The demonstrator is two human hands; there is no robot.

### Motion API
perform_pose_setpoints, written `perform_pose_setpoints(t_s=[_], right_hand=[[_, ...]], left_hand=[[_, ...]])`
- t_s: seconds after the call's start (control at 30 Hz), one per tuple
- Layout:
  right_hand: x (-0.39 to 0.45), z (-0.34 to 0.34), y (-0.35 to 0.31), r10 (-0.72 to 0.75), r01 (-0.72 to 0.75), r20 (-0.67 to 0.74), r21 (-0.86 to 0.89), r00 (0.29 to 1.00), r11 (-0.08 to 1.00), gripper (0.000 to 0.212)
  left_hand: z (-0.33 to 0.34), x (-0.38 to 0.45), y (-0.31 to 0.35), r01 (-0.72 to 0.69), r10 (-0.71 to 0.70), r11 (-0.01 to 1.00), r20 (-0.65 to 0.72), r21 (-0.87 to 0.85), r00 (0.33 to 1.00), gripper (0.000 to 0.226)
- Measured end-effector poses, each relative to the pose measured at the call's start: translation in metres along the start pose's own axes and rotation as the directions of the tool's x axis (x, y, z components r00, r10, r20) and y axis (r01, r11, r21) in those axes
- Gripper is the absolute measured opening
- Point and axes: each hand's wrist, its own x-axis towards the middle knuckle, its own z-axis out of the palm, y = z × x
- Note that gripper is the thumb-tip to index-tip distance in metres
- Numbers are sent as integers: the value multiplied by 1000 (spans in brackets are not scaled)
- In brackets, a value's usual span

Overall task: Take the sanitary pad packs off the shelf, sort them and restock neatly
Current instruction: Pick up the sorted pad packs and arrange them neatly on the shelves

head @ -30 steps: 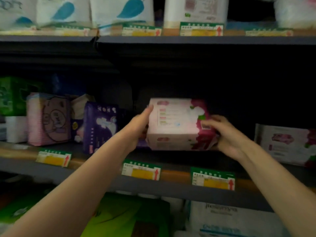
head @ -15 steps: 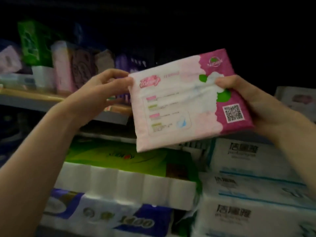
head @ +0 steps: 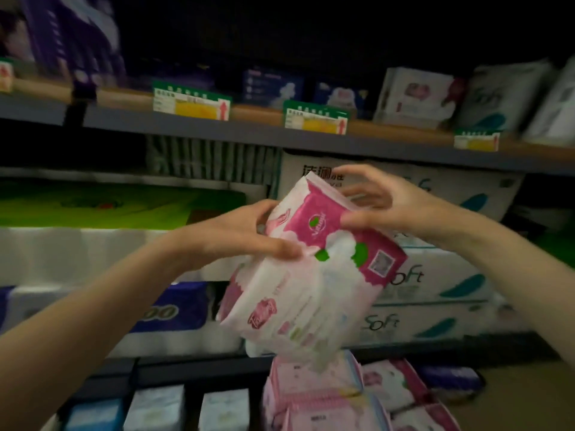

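A pink and white sanitary pad pack [head: 311, 290] hangs tilted in front of the lower shelves, its dark pink end uppermost. My left hand [head: 242, 237] grips its left side, thumb lying across the front. My right hand [head: 392, 203] takes the top end, thumb on the pink face and spread fingers curled over the upper edge. Below the pack lies a loose pile of pink pad packs [head: 314, 396]. More pad packs stand on the shelf above: a white and pink one [head: 413, 94] and dark blue ones [head: 273, 85].
The grey shelf edge [head: 186, 126] carries green and yellow price tags [head: 314, 118]. Behind the hands are white tissue cartons [head: 435, 293] on the right and toilet roll bundles [head: 77, 253] on the left. Small pale blue packs [head: 155, 409] stand at the bottom left.
Both hands brought the pack off the shelf and down, then turned it from flat and level to steeply tilted. My view dropped to the lower shelves and the pile of pink packs.
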Motion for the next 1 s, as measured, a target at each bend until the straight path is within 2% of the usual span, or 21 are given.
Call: perform_pose_setpoints(t_s=[0.07,0.1,0.27,0.33,0.4,0.43,0.47,0.5,0.53,0.57,0.6,0.67,0.73,0.8,0.87,0.93,0.97,1.0], right_hand=[[2,-7,21,11,-1,-79,124,997,992,61],[0,-8,31,43,-30,-74,173,996,984,55],[-32,-5,98,208,-227,111,214,972,950,58],[-50,-2,125,296,-315,109,275,949,908,59],[-65,-1,152,439,-444,107,390,892,806,64],[-73,-1,164,486,-490,135,449,864,747,68],[-79,-1,174,510,-522,176,505,842,687,72],[-86,-2,185,514,-542,224,554,828,632,77],[-93,0,193,494,-551,277,594,824,586,82],[-98,2,199,464,-555,323,617,825,558,84],[-101,5,203,434,-552,350,628,830,549,82],[-108,13,207,388,-519,351,662,852,541,73],[-113,17,211,383,-492,330,724,863,484,57],[-117,20,215,322,-476,364,770,874,424,52],[-121,20,215,311,-475,369,770,876,426,52],[-118,15,217,366,-468,318,752,875,464,41],[-116,10,215,398,-459,271,718,877,523,43],[-113,3,217,416,-444,213,659,884,607,55]], left_hand=[[12,1,-4,42,-34,995,-89,91,995,88],[17,1,-5,70,-56,989,-104,132,993,84],[35,2,-5,236,-225,950,-73,203,972,72],[46,6,-6,232,-224,951,-60,207,973,81],[68,9,-1,156,-140,931,-73,331,987,83],[82,12,-2,66,-33,864,-76,499,997,86],[96,16,-5,-56,123,717,-47,695,991,92],[111,19,-9,-180,296,501,28,847,955,98],[124,21,-14,-281,446,261,143,923,884,99],[135,21,-19,-349,537,53,268,936,800,96],[143,21,-24,-403,574,-96,382,910,725,91],[156,18,-32,-472,615,-277,532,837,582,73],[164,13,-37,-526,661,-347,600,777,450,48],[171,10,-39,-546,682,-372,620,751,388,39],[176,12,-41,-534,671,-390,629,750,393,38],[179,17,-45,-521,632,-392,633,758,446,41],[179,20,-48,-520,610,-377,628,766,482,47],[177,23,-51,-525,588,-340,612,780,529,55]])
